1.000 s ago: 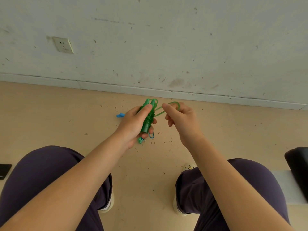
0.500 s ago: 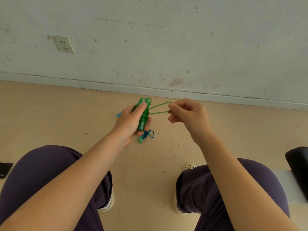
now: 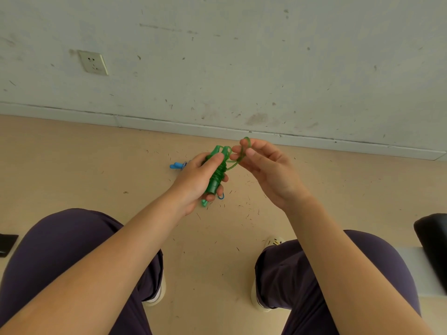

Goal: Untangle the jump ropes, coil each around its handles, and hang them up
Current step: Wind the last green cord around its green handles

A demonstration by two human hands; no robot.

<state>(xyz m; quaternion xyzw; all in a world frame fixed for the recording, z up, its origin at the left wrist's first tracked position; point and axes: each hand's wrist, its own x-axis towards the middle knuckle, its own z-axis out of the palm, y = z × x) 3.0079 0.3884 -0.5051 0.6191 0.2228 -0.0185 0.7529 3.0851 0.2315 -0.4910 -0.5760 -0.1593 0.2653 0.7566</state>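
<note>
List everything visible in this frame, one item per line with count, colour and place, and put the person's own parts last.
green jump rope: 1, green, cord coiled round its paired handles, held above the floor at centre
free loop of the green cord: 1, green, running from the coil to the fingers on the right
blue jump rope: 1, blue, on the floor behind the hands, mostly hidden
wall socket: 1, white, on the wall upper left
wall: 1, grey-white, scuffed, across the top
floor: 1, beige, littered with small dark specks
dark object: 1, black, left edge, cannot identify
dark padded object: 1, black, right edge
shoes: 2, white, under the knees
left hand: grips the coiled handles
right hand: pinches the free loop
</note>
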